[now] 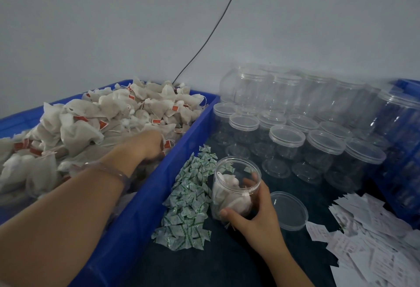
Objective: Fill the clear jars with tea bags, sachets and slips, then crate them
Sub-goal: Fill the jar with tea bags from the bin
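Note:
My right hand (pixel 254 211) grips an open clear jar (pixel 235 184) standing on the dark table, with a few white tea bags inside it. My left hand (pixel 147 144) reaches into the blue crate (pixel 145 207) heaped with tea bags (pixel 102 116) that have red tags; its fingers are buried among the bags, so I cannot see what they hold. A pile of green-and-white sachets (pixel 191 202) lies between the crate and the jar. White paper slips (pixel 372 236) are scattered at the right. The jar's loose lid (pixel 288 210) lies beside my right hand.
Several lidded empty clear jars (pixel 286 141) stand in rows behind, some stacked against the wall. A second blue crate (pixel 406 173) sits at the far right. A black cable (pixel 211 29) runs down the grey wall.

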Demonstrator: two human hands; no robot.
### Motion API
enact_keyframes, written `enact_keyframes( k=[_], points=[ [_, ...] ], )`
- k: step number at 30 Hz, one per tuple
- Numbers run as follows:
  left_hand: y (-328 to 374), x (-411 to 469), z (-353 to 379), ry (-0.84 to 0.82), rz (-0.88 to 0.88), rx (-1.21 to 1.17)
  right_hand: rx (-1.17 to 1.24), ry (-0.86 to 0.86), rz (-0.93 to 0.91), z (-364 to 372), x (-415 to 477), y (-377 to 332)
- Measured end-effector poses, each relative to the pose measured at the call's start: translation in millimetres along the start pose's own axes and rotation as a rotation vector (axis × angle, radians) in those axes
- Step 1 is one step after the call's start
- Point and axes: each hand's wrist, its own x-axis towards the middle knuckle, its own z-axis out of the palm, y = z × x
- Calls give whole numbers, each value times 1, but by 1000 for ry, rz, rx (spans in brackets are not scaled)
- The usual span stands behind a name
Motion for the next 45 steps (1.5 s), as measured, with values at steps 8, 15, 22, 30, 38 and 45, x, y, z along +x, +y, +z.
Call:
enact_keyframes(
  k=[8, 15, 22, 30, 38, 45],
  points=[
    [10, 8, 12, -3, -28, 93, -9, 4, -5, -1, 0, 0],
    [11, 9, 9, 16, 14, 74, -18, 3, -14, 0, 0, -1],
    [7, 3, -10, 176, 33, -241, -16, 0, -14, 0, 1, 0],
    [21, -13, -27, 488, 154, -860, -6, 2, 2, -1, 0, 1],
    [61, -40, -45, 407, 307, -1806, 12, -12, 3, -1, 1, -2],
    [124, -63, -35, 168, 717, -1886, 36, -27, 17, -2, -1, -5]
  ],
)
